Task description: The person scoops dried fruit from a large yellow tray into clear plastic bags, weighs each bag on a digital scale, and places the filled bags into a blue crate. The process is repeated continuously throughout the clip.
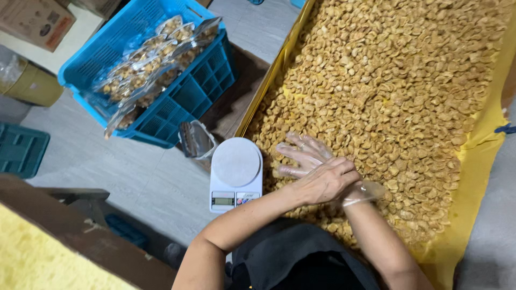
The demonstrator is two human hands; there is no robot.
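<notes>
The right hand [303,156] wears a thin clear plastic glove [365,191], its fingers [293,152] spread flat and pointing left over the nuts [398,91]. The bare left hand [328,180] lies across the back of it, fingers curled around the gloved wrist and the loose cuff of the glove; whether they pinch the cuff or only rest on it cannot be told. The right hand grips nothing.

The nuts are pale golden, curved kernels, many split in halves, heaped in a thick layer on a yellow sheet [484,156] that fills the right of the scene from near to far. The hands sit at its near left edge.

Just left of the hands a small white scale [236,172] with a round pan stands bare. Beside it, farther left, is an open clear bag [196,140]. Far left, a blue crate [183,96] holds sealed bags of nuts [145,67]. The floor [129,172] below is grey.
</notes>
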